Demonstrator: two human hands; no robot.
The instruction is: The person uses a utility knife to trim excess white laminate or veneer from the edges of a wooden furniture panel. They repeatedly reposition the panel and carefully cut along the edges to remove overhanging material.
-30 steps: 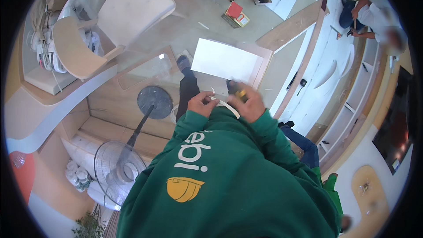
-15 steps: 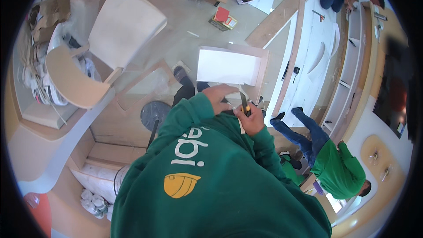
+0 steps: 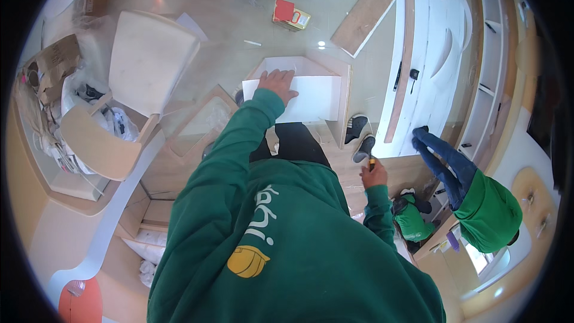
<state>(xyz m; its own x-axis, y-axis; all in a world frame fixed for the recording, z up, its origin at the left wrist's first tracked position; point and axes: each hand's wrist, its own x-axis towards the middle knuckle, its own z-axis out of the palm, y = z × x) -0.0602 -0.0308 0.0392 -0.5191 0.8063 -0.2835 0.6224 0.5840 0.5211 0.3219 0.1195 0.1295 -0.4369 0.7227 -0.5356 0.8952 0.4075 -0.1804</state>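
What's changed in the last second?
The left hand moved forward onto the white panel; the pale strip no longer shows in either hand. The right hand moved out to the right, still holding the yellow cutter. The tape measure stayed on the white boards.

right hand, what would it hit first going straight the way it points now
Most likely the nearer shoe, just beyond the tool in the right hand, though depth is unclear.

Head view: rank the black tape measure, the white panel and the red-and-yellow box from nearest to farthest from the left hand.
1. White panel: directly under the left hand.
2. Red-and-yellow box: on the floor, ahead of the panel.
3. Black tape measure: off to the right, on the white boards.
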